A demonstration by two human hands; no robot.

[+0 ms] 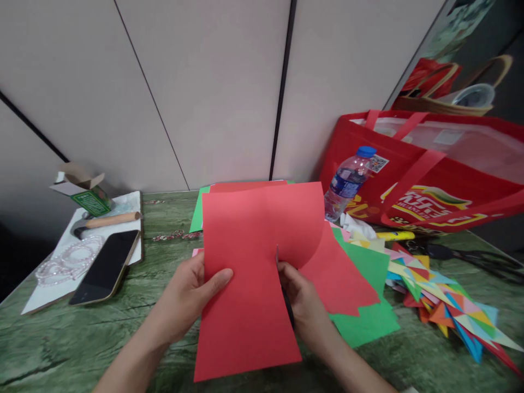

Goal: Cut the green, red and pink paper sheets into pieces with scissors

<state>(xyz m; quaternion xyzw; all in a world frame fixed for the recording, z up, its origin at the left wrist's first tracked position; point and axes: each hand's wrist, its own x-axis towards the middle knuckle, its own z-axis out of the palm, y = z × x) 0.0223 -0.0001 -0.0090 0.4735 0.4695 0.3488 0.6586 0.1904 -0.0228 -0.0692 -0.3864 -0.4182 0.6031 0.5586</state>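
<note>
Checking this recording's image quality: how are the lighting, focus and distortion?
Head view: soft, fairly even light, no harsh glare on the red sheet or dark smartphone screen; head view: wide-angle stretching toward the edges, plainest in the red shopping bag, which looks slightly soft; head view: the left hand reads clearly, while the scissors are mostly hidden.

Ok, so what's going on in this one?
A person is cutting a red sheet with scissors. The left hand grips the sheet's left edge, thumb on top; the right hand holds the mostly hidden scissors. The cut reaches partway up, with the paper above it whole. Green paper lies on the table to the right.
</note>
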